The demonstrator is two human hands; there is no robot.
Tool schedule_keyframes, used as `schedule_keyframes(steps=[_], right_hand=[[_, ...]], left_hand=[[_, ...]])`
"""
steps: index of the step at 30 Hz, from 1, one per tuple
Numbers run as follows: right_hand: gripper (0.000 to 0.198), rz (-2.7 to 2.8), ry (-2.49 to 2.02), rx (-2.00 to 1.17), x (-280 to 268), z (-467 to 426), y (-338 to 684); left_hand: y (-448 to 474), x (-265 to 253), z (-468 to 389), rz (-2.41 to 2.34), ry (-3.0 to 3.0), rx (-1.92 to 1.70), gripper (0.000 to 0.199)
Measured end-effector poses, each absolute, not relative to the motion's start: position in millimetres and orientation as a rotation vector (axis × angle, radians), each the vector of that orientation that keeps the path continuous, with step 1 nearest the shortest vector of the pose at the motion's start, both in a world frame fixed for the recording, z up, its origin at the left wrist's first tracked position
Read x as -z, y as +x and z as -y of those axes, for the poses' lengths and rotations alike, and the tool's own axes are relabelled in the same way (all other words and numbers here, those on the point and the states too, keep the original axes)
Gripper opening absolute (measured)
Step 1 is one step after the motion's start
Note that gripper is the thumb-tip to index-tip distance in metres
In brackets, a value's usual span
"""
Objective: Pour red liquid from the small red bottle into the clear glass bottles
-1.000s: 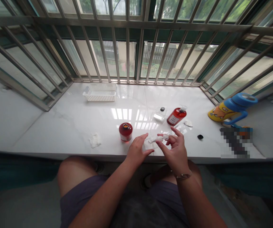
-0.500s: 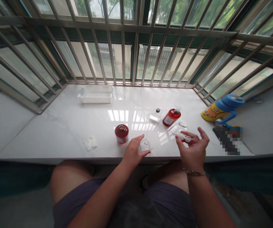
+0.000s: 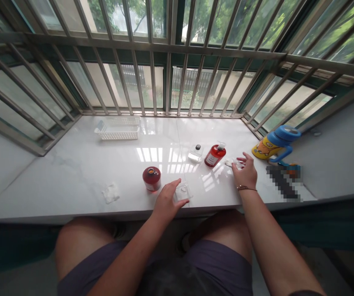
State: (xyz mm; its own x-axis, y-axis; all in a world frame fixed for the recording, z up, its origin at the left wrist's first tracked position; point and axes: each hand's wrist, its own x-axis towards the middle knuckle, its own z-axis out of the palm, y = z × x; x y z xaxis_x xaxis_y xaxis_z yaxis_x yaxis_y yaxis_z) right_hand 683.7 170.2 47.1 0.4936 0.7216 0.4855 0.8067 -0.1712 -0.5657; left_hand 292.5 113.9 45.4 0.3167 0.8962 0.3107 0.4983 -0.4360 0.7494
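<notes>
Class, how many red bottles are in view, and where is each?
2. The open red bottle stands just left of the left hand; the other red bottle stands farther back, to the right, beside the black-capped clear bottle. No others show.

We list a broad white counter with grey veining (image 3: 72, 181), stone-like, smooth, highly glossy; a clear square-bodied vessel (image 3: 184, 191), transparent and shiny, glass or plastic, we cannot tell which; a red round-shouldered open bottle (image 3: 151, 180), translucent, glossy; a red pump bottle with pale label (image 3: 215, 156), likewise glossy; a white perforated rectangular basket (image 3: 118, 135), smooth plastic by its look; a crumpled white wad (image 3: 111, 193), paper-like, rough, matt; straight grey window bars (image 3: 133, 45), metal, dully shining; purple-grey shorts (image 3: 223, 263), matt cloth.
</notes>
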Motion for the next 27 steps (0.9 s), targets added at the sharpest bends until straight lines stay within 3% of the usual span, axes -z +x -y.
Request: schedule_keyframes(steps=[17,22,27], right_hand=[[0.055,1.352,-2.067,0.12,-29,-174,681],[0.046,1.338,-1.963,0.157,-48,-154,661],[0.036,1.445,-1.656,-0.088,-64,-114,598]], left_hand=[[292,-44,-114,-1.233,2.047,-0.979,0.084],[293,-44,-111,-1.231,2.037,-0.986,0.084],[294,-42,-110,-1.246,2.094,-0.982,0.084]])
